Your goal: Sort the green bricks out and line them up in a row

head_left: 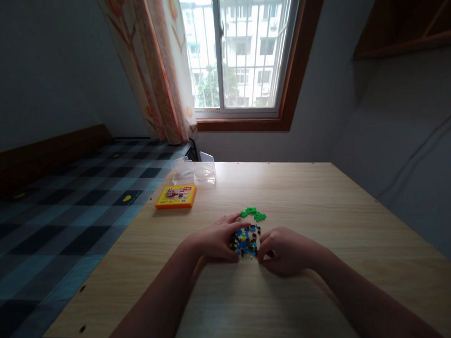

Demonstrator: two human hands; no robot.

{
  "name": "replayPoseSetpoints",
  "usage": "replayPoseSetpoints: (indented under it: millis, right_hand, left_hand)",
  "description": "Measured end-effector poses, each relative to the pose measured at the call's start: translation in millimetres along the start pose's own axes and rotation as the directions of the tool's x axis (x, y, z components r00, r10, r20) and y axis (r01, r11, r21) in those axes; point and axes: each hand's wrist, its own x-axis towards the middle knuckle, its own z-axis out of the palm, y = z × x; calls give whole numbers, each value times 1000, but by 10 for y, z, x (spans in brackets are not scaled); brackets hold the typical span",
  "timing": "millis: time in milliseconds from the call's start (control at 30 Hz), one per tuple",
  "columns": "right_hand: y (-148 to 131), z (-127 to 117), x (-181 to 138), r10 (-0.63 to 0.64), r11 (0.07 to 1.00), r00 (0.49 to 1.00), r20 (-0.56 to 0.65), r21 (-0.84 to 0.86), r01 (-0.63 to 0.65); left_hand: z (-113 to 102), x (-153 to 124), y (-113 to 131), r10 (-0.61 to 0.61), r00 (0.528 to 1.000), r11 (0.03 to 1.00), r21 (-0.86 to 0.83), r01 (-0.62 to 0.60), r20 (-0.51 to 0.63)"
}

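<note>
A small heap of tiny building bricks (246,240), blue, black and brown, lies on the wooden table (320,202). My left hand (217,240) rests on the table at the heap's left, fingers curled against the bricks. My right hand (285,251) sits at the heap's right, fingers curled in a pinch near the bricks; what it pinches is too small to see. A cluster of green bricks (253,214) lies just beyond the heap, a little past my left fingertips.
A yellow box (176,196) lies flat at the table's far left. Behind it stands a clear plastic container (194,171). A bed with a checked blue cover (53,217) borders the table's left edge. A window and curtain are beyond.
</note>
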Motion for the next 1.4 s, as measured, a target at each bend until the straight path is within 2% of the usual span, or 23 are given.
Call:
replayPoseSetpoints:
  millis: [200,400,567,667,733,833,1000,1067,1167,1233,1400]
  right_hand:
    - [29,-39,-8,18,999,1000,2,32,-18]
    - [79,-117,-32,102,995,993,51,17,-103]
    - [192,-235,-92,216,976,972,96,-7,-216]
    - [280,-308,-137,290,957,955,62,-24,-289]
    - [333,-319,-148,322,946,947,7,-40,-321]
    - [398,-247,-108,324,940,936,-135,-66,-335]
    - [493,-18,71,305,944,878,-370,-7,-331]
    - [530,31,120,304,942,826,-475,22,-335]
    - [577,42,121,281,954,766,-578,84,-287]
    - [601,34,89,257,965,772,-582,109,-239]
    - [647,60,48,243,970,841,-483,127,-207]
  left_hand:
    - [-28,-25,-25,10,999,1000,-16,-9,54]
    - [-117,-90,12,-67,991,997,36,63,113]
    - [-201,-165,-106,-136,987,991,17,135,80]
    - [-214,-166,-204,-174,985,985,8,174,0]
    - [-176,-123,-253,-226,967,974,3,227,-118]
    - [-59,10,-265,-256,897,961,7,277,-359]
    - [98,266,-152,-243,804,942,66,329,-543]
    - [109,313,-130,-241,781,939,64,338,-576]
    - [98,307,-166,-212,786,955,49,294,-581]
    - [92,279,-214,-199,793,964,32,265,-576]
    - [131,253,-273,-185,820,968,41,246,-542]
